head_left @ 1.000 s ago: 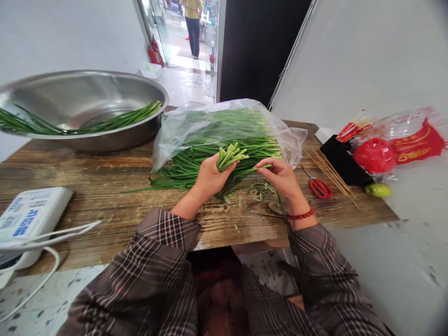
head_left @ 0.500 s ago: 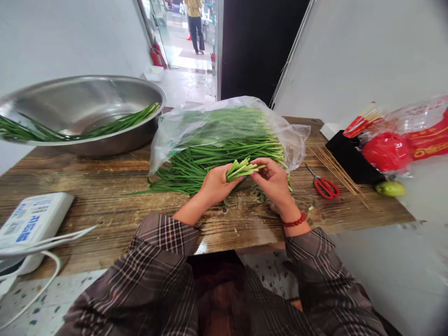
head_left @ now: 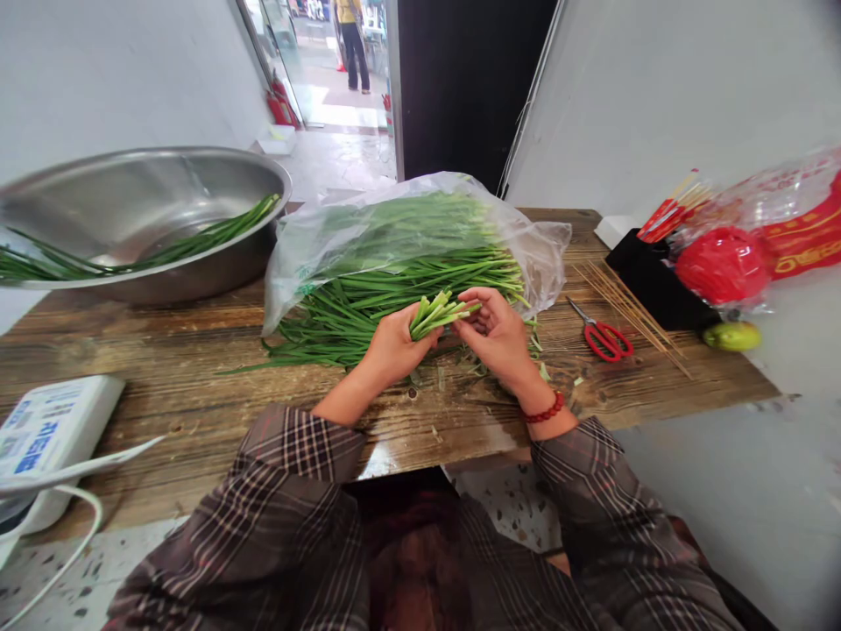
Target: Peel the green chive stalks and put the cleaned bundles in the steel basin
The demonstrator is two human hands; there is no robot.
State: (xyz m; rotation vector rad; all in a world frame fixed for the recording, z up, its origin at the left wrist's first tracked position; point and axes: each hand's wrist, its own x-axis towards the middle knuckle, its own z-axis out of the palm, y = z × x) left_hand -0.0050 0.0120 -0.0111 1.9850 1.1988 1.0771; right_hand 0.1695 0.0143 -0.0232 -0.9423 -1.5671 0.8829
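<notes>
My left hand (head_left: 396,347) is closed round a small bunch of garlic chives (head_left: 430,315), whose pale cut ends point up and to the right. Thumb and forefinger of my right hand (head_left: 498,337) pinch at the tip of a stalk that sticks out of this bunch; the other fingers are curled. Right behind both hands lies a large heap of garlic chives (head_left: 368,302), partly covered by a clear plastic bag (head_left: 552,254). Bits of trimmed leaf lie on the wooden table (head_left: 453,421) below my hands.
At the left stands a big steel basin (head_left: 197,276) with some chives inside. A white box with cables (head_left: 59,429) sits near the front left. To the right are red-handled scissors (head_left: 605,340), thin wooden sticks (head_left: 634,315), a black holder (head_left: 657,280) and a green fruit (head_left: 732,336).
The whole view has shifted a little, so things sit farther left. My hands keep nearly the same hold on the bunch of chives.
</notes>
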